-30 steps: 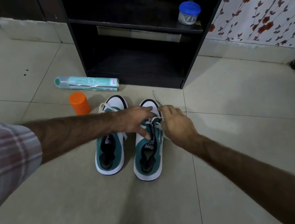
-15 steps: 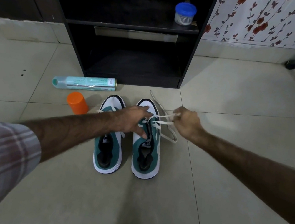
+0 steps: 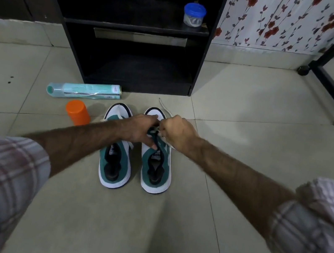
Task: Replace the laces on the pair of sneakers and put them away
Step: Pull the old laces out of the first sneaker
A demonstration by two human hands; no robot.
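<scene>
Two teal and white sneakers stand side by side on the tiled floor, toes toward the cabinet: the left sneaker [image 3: 116, 162] and the right sneaker [image 3: 157, 169]. My left hand [image 3: 141, 129] rests across both shoes, its fingers pressing on the right sneaker's tongue area. My right hand [image 3: 177, 131] pinches the white lace [image 3: 164, 109] at the right sneaker's upper eyelets; a loose end trails past the toe toward the cabinet. The lacing under my hands is hidden.
A black open cabinet [image 3: 133, 30] stands just beyond the shoes, with a blue-lidded jar [image 3: 194, 15] on its shelf. A teal spray can [image 3: 84, 91] lies on the floor, an orange cap [image 3: 77, 112] beside it. A black wheeled frame [image 3: 333, 88] stands at right.
My right hand pulled the lace out to the right, then came back in to the right sneaker's eyelets. My left hand stayed on the shoes.
</scene>
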